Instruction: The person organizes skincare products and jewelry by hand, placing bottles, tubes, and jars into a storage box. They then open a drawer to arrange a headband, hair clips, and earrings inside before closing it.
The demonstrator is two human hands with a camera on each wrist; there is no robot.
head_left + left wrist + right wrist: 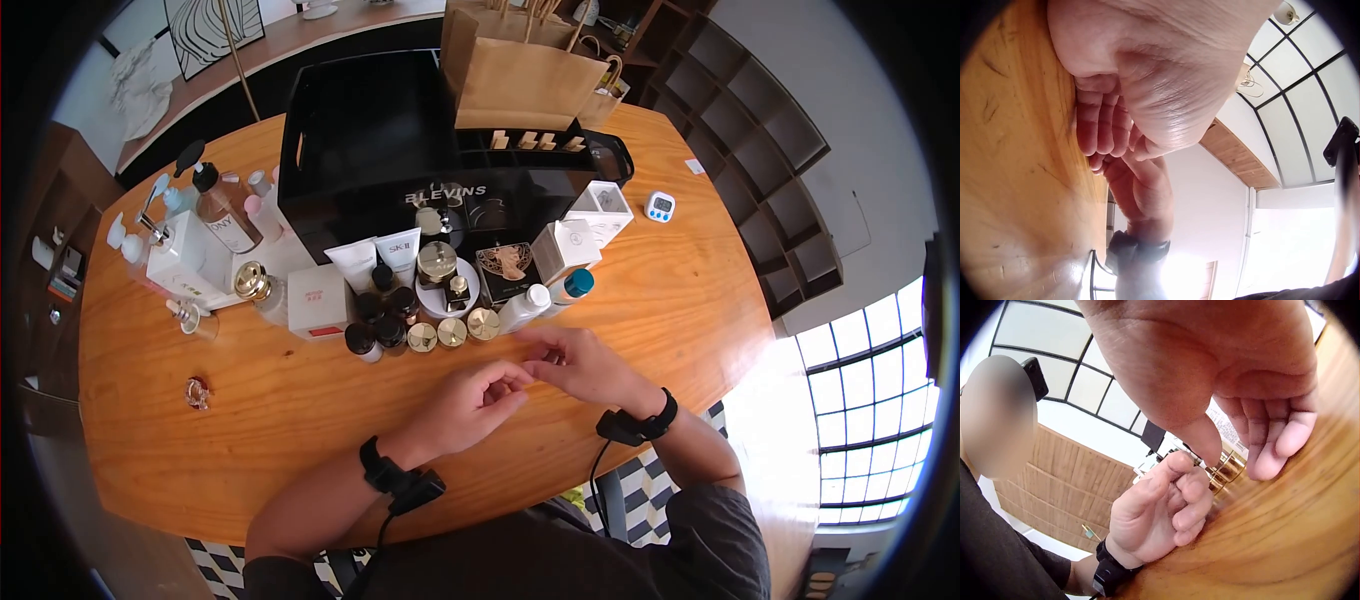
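My left hand (462, 408) rests low at the table's front, fingers loosely curled and holding nothing. Beside it is my right hand (592, 372), fingers bent and also without a thing in it. Their fingertips meet or overlap in the head view. Just beyond them stand three gold-lidded jars (452, 332) in a row, a white bottle (522, 308) and a teal-capped bottle (572, 290). Several dark-capped small bottles (364, 342) cluster left of the jars. In the right wrist view, gold lids (1230, 467) show behind the right fingers.
A black case lettered BLEVINS (440, 200) fills the back, with brown paper bags (525, 80) on it. White boxes (318, 300) and pump bottles (225, 210) stand to the left. A small timer (660, 207) sits at right, a clear reddish trinket (198, 393) at left.
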